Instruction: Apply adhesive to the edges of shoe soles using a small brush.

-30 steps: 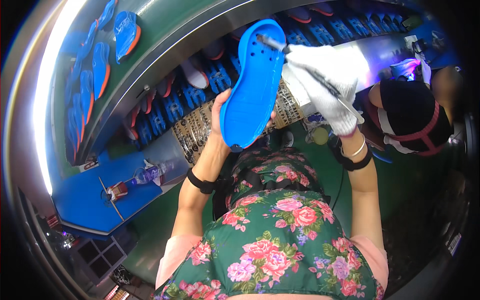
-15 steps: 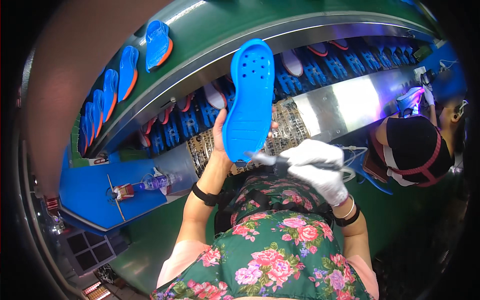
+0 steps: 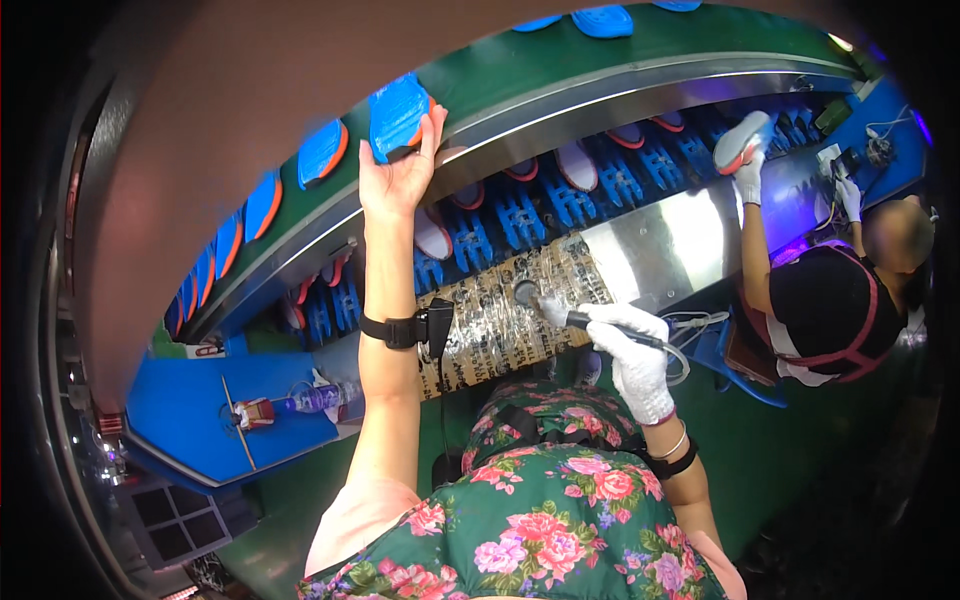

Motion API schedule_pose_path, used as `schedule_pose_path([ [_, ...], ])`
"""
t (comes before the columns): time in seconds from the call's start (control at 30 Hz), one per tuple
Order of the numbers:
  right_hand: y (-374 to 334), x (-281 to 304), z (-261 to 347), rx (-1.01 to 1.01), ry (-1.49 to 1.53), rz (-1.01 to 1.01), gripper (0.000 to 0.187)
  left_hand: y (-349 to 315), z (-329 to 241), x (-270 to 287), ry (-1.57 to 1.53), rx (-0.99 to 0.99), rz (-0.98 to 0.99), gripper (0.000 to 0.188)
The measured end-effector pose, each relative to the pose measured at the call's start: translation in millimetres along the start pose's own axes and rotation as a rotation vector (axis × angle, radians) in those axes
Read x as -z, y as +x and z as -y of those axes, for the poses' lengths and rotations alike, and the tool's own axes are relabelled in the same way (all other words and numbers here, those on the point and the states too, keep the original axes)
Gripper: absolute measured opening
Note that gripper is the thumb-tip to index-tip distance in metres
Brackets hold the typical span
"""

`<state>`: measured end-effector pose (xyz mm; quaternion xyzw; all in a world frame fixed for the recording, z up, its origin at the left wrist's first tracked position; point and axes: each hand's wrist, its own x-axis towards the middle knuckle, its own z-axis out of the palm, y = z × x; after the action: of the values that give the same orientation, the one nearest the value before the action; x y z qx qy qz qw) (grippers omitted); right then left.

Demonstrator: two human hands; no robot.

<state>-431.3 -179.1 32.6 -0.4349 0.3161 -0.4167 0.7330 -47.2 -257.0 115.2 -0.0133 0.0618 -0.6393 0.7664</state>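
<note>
My bare left hand (image 3: 400,178) reaches forward to the green conveyor belt. Its fingers and thumb grip the near end of a blue shoe sole (image 3: 398,112) with an orange edge, over the belt. Part of the sole is cut off by a large blurred shape at the top. In my white-gloved right hand (image 3: 632,360) is a brush (image 3: 585,320) with a dark handle and a pale tip; a thin tube or cord trails behind it. The tip is just beside a small round grey opening (image 3: 525,292) on the taped ledge (image 3: 480,340).
Similar blue soles (image 3: 322,152) line the belt (image 3: 530,75). Beneath it, a rack (image 3: 520,215) carries shoe uppers on blue holders. To the right a person (image 3: 825,310) holds a shoe (image 3: 742,142). A bottle (image 3: 315,398) lies on the blue side table (image 3: 180,400).
My left hand has carried the blue sole from in front of me forward and left to the belt. My right hand, still with the brush, has moved slightly down, away from the sole.
</note>
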Motion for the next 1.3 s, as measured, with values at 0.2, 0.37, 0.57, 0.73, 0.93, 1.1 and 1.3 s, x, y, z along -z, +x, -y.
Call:
schedule_pose_path([
  [0.2,1.7,-3.3,-7.4,-0.018,-0.076,0.043,0.024,46.0,-26.6,-8.3,0.048,-0.134,-0.001,0.1],
  [0.37,8.2,6.2,-6.4,0.003,-0.195,0.056,0.023,16.1,37.6,-15.2,0.043,-0.134,-0.016,0.107],
  [0.57,14.4,13.1,-15.1,0.028,-0.141,0.025,0.023,38.3,56.0,-50.4,0.759,0.129,0.001,0.079],
  [0.73,19.5,22.4,-16.3,0.097,-0.18,0.001,0.022,138.0,77.7,-71.2,2.199,-0.315,-0.106,0.084],
  [0.93,5.4,33.9,1.1,0.109,-0.158,-0.001,0.02,247.7,-82.6,-94.2,3.134,-0.231,-0.334,0.079],
  [1.1,0.0,64.7,-5.4,0.059,-0.168,-0.181,0.02,263.4,-26.0,-58.9,3.207,-0.226,-0.456,0.05],
  [1.3,4.3,66.5,-1.4,0.045,-0.137,-0.125,0.019,156.3,17.3,-37.7,2.883,-0.688,-0.032,0.032],
])
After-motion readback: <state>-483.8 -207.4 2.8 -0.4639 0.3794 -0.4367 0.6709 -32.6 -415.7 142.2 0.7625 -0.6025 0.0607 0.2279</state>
